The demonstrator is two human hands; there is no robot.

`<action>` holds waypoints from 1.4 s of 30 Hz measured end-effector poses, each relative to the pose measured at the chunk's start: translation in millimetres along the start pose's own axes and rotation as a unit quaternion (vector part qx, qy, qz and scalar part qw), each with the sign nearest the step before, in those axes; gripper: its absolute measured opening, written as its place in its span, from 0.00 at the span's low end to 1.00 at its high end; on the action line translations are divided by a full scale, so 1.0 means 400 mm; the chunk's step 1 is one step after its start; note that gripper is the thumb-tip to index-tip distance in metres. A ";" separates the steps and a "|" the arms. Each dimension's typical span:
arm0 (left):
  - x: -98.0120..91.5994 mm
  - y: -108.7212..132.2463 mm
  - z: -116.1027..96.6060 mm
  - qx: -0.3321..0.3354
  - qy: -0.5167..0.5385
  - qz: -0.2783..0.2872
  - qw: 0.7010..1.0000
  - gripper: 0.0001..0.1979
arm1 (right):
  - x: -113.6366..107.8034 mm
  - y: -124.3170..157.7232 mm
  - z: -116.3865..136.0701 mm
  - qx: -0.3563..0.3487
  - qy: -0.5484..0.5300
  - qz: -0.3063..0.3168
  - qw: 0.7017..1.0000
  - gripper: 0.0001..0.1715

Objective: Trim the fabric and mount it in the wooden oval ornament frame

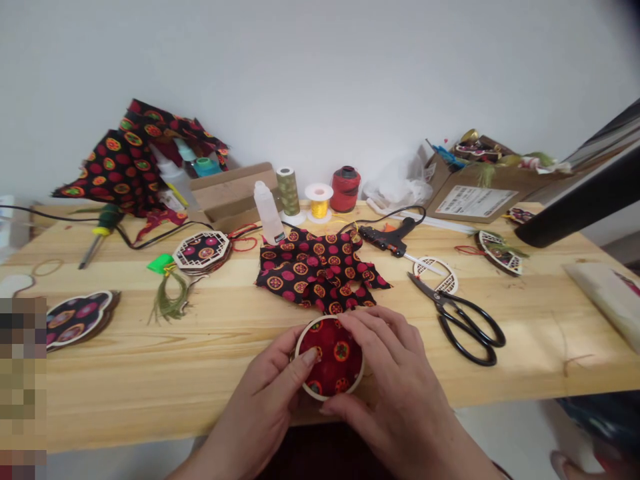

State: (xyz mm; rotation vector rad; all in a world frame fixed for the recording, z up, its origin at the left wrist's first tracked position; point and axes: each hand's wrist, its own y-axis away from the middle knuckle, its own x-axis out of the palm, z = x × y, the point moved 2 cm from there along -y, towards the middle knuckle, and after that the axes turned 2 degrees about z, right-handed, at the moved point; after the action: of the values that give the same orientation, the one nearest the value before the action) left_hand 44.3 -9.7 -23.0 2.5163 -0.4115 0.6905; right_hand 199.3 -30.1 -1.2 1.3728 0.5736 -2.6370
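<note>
A round pale wooden frame (pixel 361 377) backed with dark red patterned fabric (pixel 327 363) is held at the table's front edge. My left hand (pixel 267 390) grips its left side, with the thumb lying on the fabric. Around the upper right and lower rim curls my right hand (pixel 395 373), its fingers and thumb on the edge. Just beyond the frame lies a crumpled piece of black patterned cloth (pixel 320 270). Black-handled scissors (pixel 457 320) rest to the right, their tip over a white lattice cutout (pixel 447 277). The frame's underside is hidden.
A glue gun (pixel 387 237), a clear bottle (pixel 269 212) and thread spools (pixel 345 189) stand or lie behind the cloth. Fabric-filled lattice ornaments (pixel 203 252) and a screwdriver (pixel 97 237) are at left. A cardboard box (pixel 475 200) and black post (pixel 575 193) are at right.
</note>
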 end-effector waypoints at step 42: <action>-0.016 0.018 -0.087 0.000 -0.493 0.205 0.846 0.19 | -0.039 -0.024 -0.066 0.200 -0.327 0.200 0.902 0.12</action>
State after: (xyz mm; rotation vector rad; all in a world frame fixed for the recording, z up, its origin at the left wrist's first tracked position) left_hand 22.6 4.0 2.4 2.6118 -1.3099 -0.5667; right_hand 225.9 -12.2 0.4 0.4846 -0.3145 -2.6834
